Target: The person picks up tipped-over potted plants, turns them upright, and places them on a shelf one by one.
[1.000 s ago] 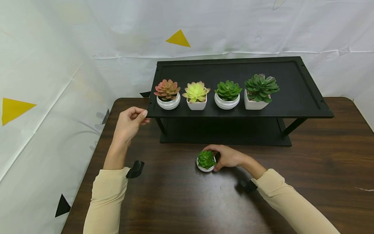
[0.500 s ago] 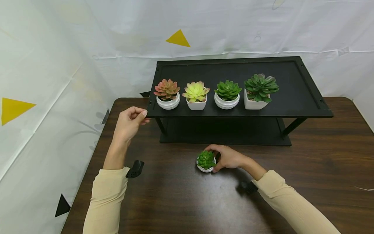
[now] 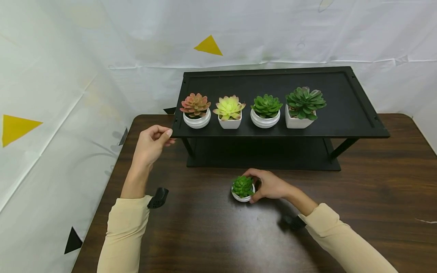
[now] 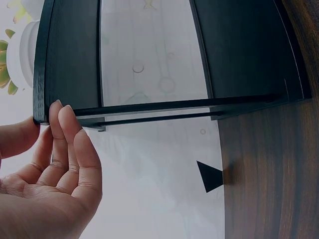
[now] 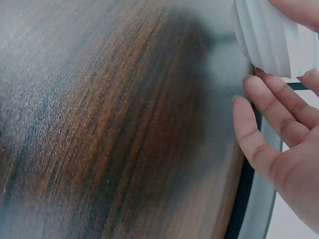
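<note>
My left hand (image 3: 150, 146) pinches the front left corner of a black two-tier shelf (image 3: 341, 98). In the left wrist view the thumb lies on the upper board's edge and the fingers (image 4: 70, 134) are under it. With my right hand (image 3: 269, 184) I grip a small green potted succulent (image 3: 242, 186) in front of the shelf, thumb and fingers around its white round pot (image 5: 264, 40). Whether the pot touches the table cannot be told. A row on the upper board holds a reddish succulent (image 3: 195, 105), a yellow-green one (image 3: 229, 108), a green one (image 3: 266, 106) and a larger dark green one (image 3: 305, 103).
The lower board (image 3: 263, 153) of the shelf sits on a dark wooden table (image 3: 205, 235). White sheeting (image 3: 150, 34) with yellow and black triangles hangs behind and at the left. Slanted legs (image 3: 344, 148) join the boards.
My right hand has shifted slightly to the right with the small green succulent. The left hand stays on the shelf corner, and the row of plants has not moved.
</note>
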{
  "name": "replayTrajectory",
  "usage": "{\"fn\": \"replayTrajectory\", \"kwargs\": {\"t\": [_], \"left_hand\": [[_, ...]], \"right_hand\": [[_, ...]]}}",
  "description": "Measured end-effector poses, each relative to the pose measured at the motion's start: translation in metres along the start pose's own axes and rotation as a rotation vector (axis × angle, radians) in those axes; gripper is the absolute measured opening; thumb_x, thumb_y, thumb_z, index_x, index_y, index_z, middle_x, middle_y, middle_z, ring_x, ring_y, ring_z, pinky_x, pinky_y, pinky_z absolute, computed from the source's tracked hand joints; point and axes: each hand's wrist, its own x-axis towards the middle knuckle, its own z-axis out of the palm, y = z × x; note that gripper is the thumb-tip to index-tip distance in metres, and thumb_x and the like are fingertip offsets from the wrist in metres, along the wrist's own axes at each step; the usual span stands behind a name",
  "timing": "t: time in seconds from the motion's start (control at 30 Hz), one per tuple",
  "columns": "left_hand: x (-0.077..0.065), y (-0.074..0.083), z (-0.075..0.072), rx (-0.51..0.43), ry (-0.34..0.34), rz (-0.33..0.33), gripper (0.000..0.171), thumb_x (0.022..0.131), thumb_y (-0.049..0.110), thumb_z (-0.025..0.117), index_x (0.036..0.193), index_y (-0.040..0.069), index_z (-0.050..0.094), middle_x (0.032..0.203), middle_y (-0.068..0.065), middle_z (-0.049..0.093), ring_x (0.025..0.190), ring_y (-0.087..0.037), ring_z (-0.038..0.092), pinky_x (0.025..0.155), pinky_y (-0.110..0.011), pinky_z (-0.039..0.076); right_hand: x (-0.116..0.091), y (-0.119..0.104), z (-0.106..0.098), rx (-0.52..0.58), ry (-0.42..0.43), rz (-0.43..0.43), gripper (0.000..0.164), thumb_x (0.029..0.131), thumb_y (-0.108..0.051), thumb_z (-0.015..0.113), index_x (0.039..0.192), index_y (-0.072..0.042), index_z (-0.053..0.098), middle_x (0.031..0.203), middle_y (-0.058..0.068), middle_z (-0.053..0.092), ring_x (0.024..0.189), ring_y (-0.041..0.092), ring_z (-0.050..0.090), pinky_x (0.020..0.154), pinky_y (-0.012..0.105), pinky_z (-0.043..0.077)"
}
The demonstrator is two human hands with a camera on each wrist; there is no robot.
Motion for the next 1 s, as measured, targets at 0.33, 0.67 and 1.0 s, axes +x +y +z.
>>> {"fn": "replayTrajectory", "kwargs": {"t": [0.33, 0.67, 1.0], "left_hand": [[0.0, 0.001, 0.0, -0.006, -0.001, -0.007, 0.021, 0.095, 0.009, 0.054, 0.104, -0.009, 0.057, 0.077, -0.002, 0.06, 0.067, -0.004, 0.061, 0.072, -0.02, 0.052], [0.0, 0.001, 0.0, -0.001, -0.007, -0.008, 0.021, 0.095, 0.01, 0.054, 0.105, -0.008, 0.058, 0.079, -0.006, 0.062, 0.068, -0.004, 0.061, 0.072, -0.021, 0.051], [-0.001, 0.002, -0.001, -0.001, -0.004, -0.006, 0.022, 0.095, 0.01, 0.054, 0.104, -0.009, 0.058, 0.075, 0.002, 0.06, 0.07, -0.007, 0.062, 0.072, -0.019, 0.051]], "right_hand": [[-0.013, -0.012, -0.007, -0.002, 0.009, 0.004, 0.061, 0.065, -0.005, 0.083, 0.118, -0.002, 0.054, 0.1, 0.01, 0.058, 0.083, 0.024, 0.056, 0.06, 0.028, 0.05], [-0.026, -0.026, -0.021, -0.028, 0.034, 0.008, 0.059, 0.064, -0.005, 0.082, 0.116, -0.004, 0.055, 0.098, 0.008, 0.059, 0.08, 0.024, 0.058, 0.064, 0.028, 0.053], [-0.041, -0.049, -0.037, -0.072, 0.073, 0.021, 0.06, 0.064, -0.011, 0.083, 0.116, -0.003, 0.055, 0.095, 0.006, 0.059, 0.078, 0.027, 0.056, 0.066, 0.03, 0.051]]}}
